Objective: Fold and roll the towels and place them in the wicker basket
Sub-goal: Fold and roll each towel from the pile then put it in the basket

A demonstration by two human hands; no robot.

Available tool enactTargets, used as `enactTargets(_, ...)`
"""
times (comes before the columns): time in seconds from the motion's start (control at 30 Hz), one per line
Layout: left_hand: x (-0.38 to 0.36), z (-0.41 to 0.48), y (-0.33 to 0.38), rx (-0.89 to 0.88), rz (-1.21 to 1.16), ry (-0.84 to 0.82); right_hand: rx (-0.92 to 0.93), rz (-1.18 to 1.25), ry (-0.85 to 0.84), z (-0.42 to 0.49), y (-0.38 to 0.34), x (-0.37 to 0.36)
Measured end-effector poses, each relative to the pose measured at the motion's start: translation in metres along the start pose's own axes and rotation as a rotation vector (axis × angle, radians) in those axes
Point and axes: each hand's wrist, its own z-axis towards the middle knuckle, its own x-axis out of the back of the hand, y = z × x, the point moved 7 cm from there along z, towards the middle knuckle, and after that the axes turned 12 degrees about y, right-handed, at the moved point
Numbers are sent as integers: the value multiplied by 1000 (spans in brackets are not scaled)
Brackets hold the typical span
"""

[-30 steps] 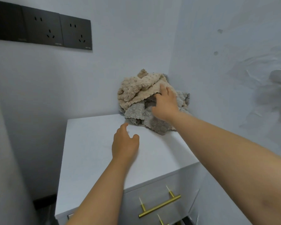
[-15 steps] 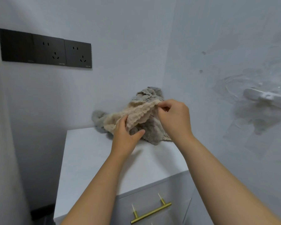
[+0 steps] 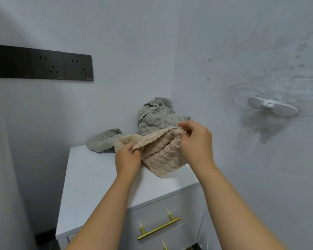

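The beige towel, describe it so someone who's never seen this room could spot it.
Find the white drawer cabinet with brass bar handles in the corner. On its top is a beige waffle-textured towel, its upper edge pinched by the left hand and right hand. The crumpled fluffy towels behind it are grey and unheld.

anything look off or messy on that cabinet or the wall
Grey towels lie crumpled in a heap at the back corner of the cabinet top. The right wall is blotchy and scuffed around the white hook.
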Motion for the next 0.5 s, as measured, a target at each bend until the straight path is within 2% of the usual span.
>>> enactTargets(0.07, -3, -1, 3, 69, -62, -42, 34, -83, -13, -3, 1, 0)
enactTargets(0.2, -6, -4, 28, 68, -145, -250, -35, -117, -132, -12, 16, -8)
enactTargets(0.37, 9, -3, 47, 308, -496, -310, -140, 21, 74, -1, 28, 21)
enactTargets(0.5, 9, -13, 59, 403, -623, -466, -265, -5, 35, 5, 47, 28)
